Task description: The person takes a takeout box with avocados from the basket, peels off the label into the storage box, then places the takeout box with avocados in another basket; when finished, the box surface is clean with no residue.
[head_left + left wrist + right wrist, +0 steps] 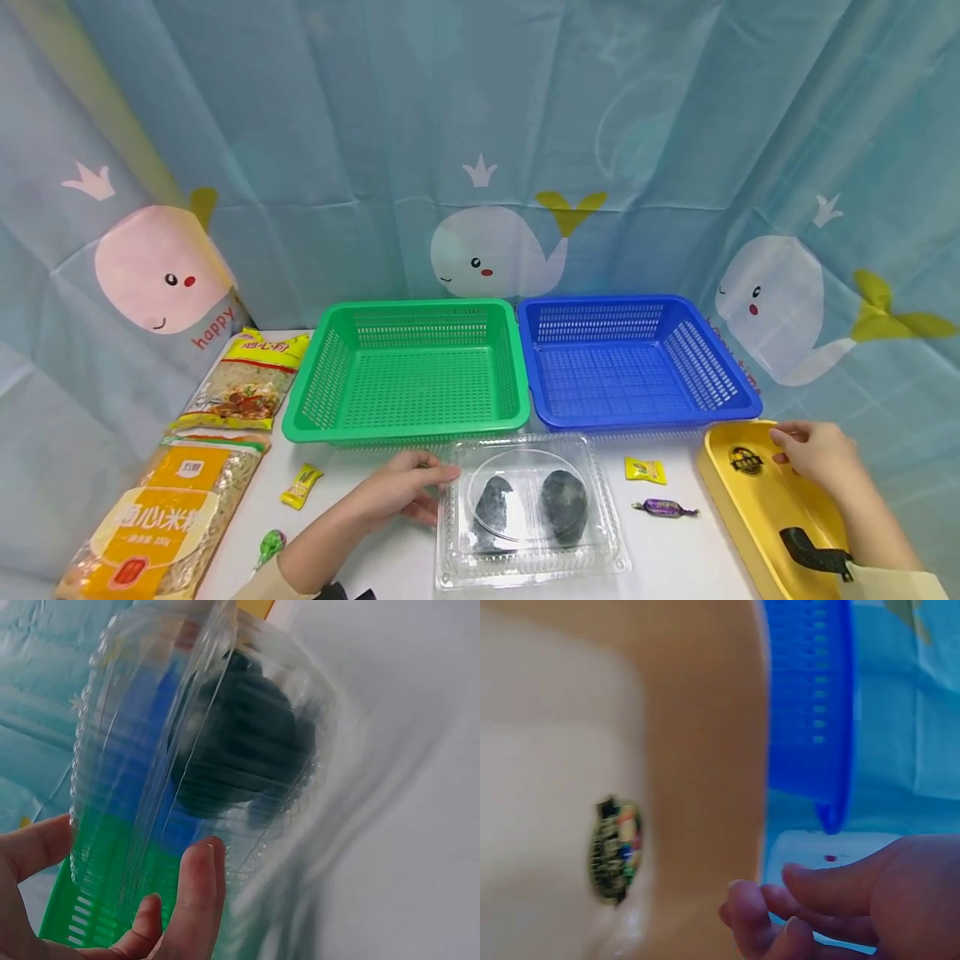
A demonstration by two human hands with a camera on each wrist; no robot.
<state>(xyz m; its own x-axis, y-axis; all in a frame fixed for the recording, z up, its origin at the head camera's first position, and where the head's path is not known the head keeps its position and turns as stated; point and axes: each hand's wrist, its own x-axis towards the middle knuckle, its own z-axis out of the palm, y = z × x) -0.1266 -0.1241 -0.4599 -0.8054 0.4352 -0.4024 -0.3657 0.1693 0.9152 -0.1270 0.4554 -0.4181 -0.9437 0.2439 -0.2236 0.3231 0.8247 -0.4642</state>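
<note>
My left hand [397, 492] touches the left edge of a clear plastic clamshell box [528, 533]. Two dark, rounded objects, pear-like in outline, sit inside the box. In the left wrist view the thumb is at one side of the box [120, 750], with a straight finger against its front. At the right, my right hand [817, 458] grips the far rim of a yellow tray [720, 483] bearing a black emblem. The right wrist view is blurred: curled fingers [746, 904] overlap the tray's rim, and the thumb lies outside it.
Behind the box stand a green basket [294, 408] and a blue basket [750, 408]. Two noodle packets [243, 379] lie at the left. Yellow candies [302, 486], a green lollipop [272, 546] and a purple-wrapped candy [665, 507] are scattered on the white table. A blue curtain hangs behind.
</note>
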